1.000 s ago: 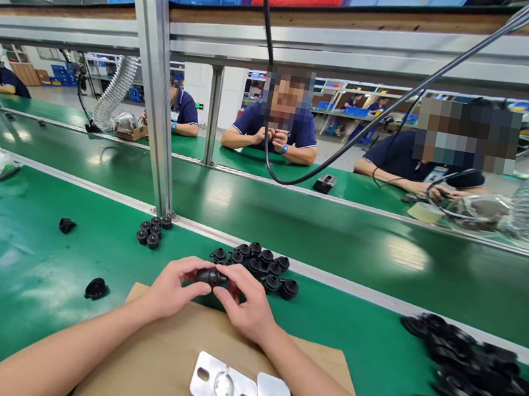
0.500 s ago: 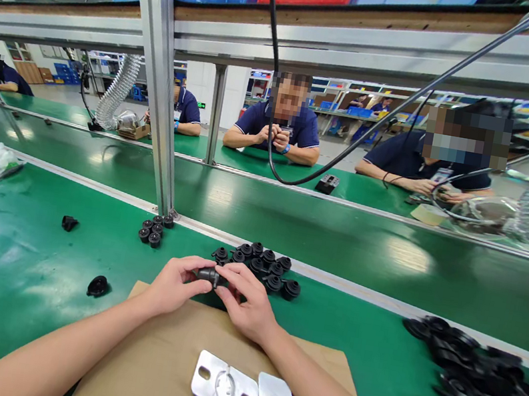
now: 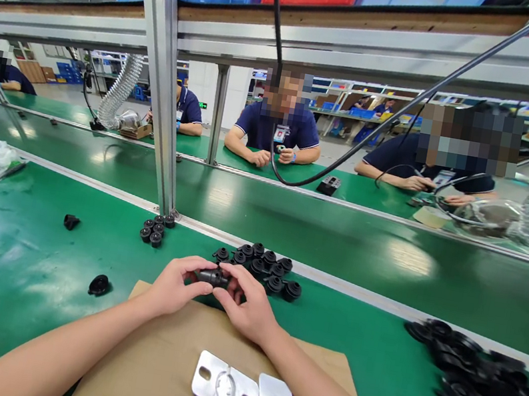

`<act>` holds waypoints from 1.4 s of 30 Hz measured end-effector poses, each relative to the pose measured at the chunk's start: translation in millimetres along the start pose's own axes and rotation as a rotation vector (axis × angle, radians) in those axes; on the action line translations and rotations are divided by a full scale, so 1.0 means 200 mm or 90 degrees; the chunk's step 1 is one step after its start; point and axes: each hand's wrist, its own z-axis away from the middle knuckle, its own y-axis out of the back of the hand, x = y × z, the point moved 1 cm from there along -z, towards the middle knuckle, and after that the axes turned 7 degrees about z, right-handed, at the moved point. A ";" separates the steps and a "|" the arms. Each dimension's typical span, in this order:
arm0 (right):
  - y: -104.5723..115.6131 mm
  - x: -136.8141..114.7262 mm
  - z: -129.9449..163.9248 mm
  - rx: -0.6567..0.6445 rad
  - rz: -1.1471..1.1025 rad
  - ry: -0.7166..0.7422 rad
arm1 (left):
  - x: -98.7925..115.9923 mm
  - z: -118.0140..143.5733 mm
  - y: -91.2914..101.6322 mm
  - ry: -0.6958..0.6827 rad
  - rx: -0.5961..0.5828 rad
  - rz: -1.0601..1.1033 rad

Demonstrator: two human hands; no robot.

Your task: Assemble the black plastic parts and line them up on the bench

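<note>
Holding one black part (image 3: 212, 276) in the head view, the left hand (image 3: 172, 287) and right hand (image 3: 251, 307) each close a finger-and-thumb pinch on it, near the far edge of the sheet (image 3: 154, 369). It seems unfinished; whether the cluster (image 3: 257, 266) beyond is done, I can't tell.

A green counter (image 3: 15, 291) carries a brown cardboard sheet (image 3: 139, 366) at its near side. Beyond the sheet stand stepped black caps (image 3: 257, 266); left of them, a small cluster of black cylindrical pieces (image 3: 158, 229). Two loose black parts (image 3: 99, 285) lie farther left, well apart. A jumbled heap of black plastic parts (image 3: 454, 382) covers the right side.
</note>
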 end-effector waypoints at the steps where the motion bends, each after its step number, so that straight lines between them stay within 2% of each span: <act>1: 0.00 -0.01 0.00 0.003 -0.005 0.000 | 0.00 0.00 0.00 0.002 0.002 0.002; 7: 0.02 -0.02 0.00 0.017 0.066 0.092 | -0.03 0.00 0.01 0.018 -0.010 0.021; 15: 0.03 -0.04 -0.01 -0.007 0.144 0.083 | 0.00 0.00 0.01 0.010 -0.028 0.010; 19: 0.04 -0.05 -0.01 -0.002 0.212 0.080 | 0.02 0.01 0.00 0.010 -0.075 -0.021; 22: 0.05 -0.04 -0.01 -0.008 0.194 0.073 | 0.02 0.01 0.01 0.025 -0.085 -0.034; 26: 0.07 -0.02 -0.01 -0.001 0.117 0.053 | -0.02 -0.01 0.02 0.054 -0.068 0.053; 30: 0.04 -0.01 0.00 -0.004 0.089 0.103 | -0.05 -0.02 0.03 0.073 -0.064 0.127; 33: 0.02 -0.01 0.01 -0.002 0.122 0.130 | -0.03 -0.02 0.03 0.040 -0.054 0.106; 36: 0.01 -0.01 0.00 0.018 0.118 0.103 | -0.01 -0.01 0.04 0.001 -0.039 0.076; 42: 0.02 -0.02 0.00 0.032 0.105 0.095 | -0.02 -0.01 0.04 0.037 -0.038 0.096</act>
